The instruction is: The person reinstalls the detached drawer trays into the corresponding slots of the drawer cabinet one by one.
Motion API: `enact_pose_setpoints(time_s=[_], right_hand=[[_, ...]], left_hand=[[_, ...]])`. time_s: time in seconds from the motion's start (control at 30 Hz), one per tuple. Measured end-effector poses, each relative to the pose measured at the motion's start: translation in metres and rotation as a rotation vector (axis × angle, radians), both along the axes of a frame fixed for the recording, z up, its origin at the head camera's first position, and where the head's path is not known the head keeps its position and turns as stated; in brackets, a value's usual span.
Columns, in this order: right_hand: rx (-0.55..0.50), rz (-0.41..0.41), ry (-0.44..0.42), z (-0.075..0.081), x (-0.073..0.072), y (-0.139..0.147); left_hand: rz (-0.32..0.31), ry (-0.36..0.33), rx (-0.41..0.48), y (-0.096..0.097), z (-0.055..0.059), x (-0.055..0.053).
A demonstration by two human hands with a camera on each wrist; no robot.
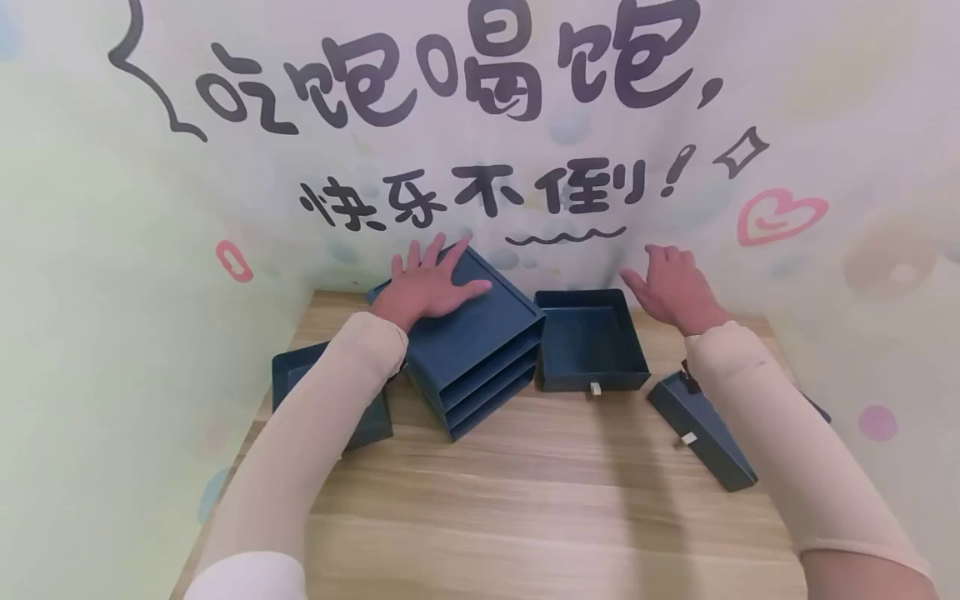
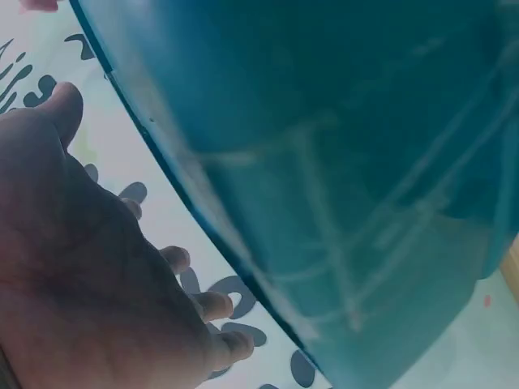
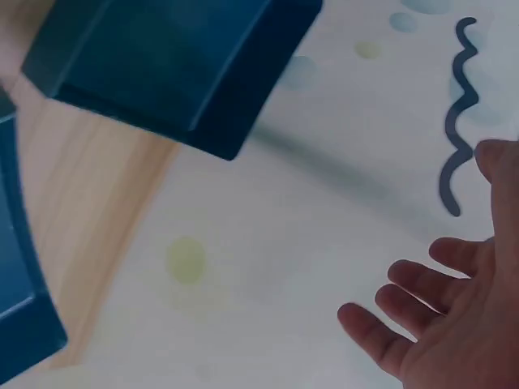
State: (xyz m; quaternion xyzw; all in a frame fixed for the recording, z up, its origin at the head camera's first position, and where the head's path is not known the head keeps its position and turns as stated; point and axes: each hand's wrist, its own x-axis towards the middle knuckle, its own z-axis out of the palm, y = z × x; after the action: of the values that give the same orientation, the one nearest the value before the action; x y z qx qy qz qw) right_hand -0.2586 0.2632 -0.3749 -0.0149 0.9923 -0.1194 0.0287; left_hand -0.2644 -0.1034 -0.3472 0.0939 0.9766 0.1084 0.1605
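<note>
Looking down at a wood-grain table (image 1: 480,517) with a dark blue desktop drawer cabinet (image 1: 480,333) near its back edge, turned at an angle, slots stacked and facing front right. Can see the left hand (image 1: 431,292) over the cabinet's top panel, fingers fanned toward the wall (image 1: 262,183), thumb stuck out sideways. Pretty wide spread, with hold of nothing. Can't tell from the head view about actual contact with the top; in the left wrist view, can make out a gap between fingertips and the blue edge.

Got the right hand (image 1: 675,287) up near the wall too, just beyond and to the right of the middle drawer (image 1: 566,383). Also loose: fingers slightly bent, thumb held away, gripping nothing. In the right wrist view, looks well apart from anything blue.

As for drawers, count three on the table. Find the middle one right beside the cabinet, open side up, white pull tab (image 1: 596,388) at the front. Spot the right drawer (image 1: 716,457) farther over and closer in, angled, another white tab (image 1: 688,439) on its front, partly under the right sleeve (image 1: 780,450). See the left drawer (image 1: 371,427) on the cabinet's other side, largely hidden behind the left sleeve (image 1: 300,450).

Behind it all, get chunky black Chinese lettering (image 1: 487,83) and a pink heart (image 1: 782,218).
</note>
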Motion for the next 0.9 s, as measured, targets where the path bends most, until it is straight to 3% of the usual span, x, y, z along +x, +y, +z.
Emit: enact_pose_setpoints(time_s=[0.17,0.37,0.57,0.73,0.9], right_hand=[[-0.062,-0.02,0.035,-0.011,0.007,0.011],[-0.157,-0.066,-0.005,-0.029,0.023,0.013],[-0.183,-0.062,-0.016,-0.057,0.044,0.003],[-0.207,-0.028,-0.038,-0.088,0.061,-0.006],[-0.25,-0.069,-0.092,-0.11,0.076,-0.009]], left_hand=[[-0.017,-0.01,-0.03,-0.009,-0.006,0.0],[-0.019,-0.047,-0.051,-0.012,-0.017,-0.003],[-0.008,-0.051,-0.042,-0.014,-0.023,-0.007],[-0.008,-0.026,-0.032,-0.015,-0.022,-0.002],[-0.019,0.001,-0.022,-0.016,-0.018,0.003]])
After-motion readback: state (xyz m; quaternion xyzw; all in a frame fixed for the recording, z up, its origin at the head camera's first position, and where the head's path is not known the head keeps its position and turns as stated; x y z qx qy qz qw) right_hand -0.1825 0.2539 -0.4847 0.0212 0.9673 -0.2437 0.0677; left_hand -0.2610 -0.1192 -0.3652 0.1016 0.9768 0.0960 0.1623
